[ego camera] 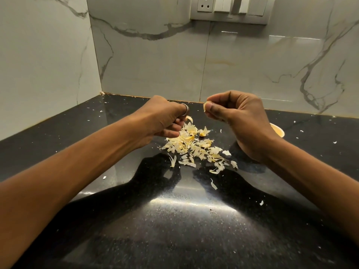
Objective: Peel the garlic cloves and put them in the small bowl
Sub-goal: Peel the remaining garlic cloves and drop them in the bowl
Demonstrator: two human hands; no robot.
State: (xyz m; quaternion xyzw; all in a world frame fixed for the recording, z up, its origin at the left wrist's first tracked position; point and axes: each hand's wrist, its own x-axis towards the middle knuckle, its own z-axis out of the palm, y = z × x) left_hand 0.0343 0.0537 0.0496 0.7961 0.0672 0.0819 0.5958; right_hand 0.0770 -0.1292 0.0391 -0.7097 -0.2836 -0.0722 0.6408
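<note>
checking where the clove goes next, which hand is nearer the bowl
Right. The right hand is just in front of the bowl, partly hiding it; the left hand is across the pile of peels.

A home kitchen corner: a polished black speckled granite countertop [174, 220] meets white marble-look wall tiles [155, 61] that rise behind and to the left of the countertop. A socket-and-switch panel [231, 8] is set in the tiles above the countertop, and papery garlic skins [194, 148] litter the countertop.
</note>
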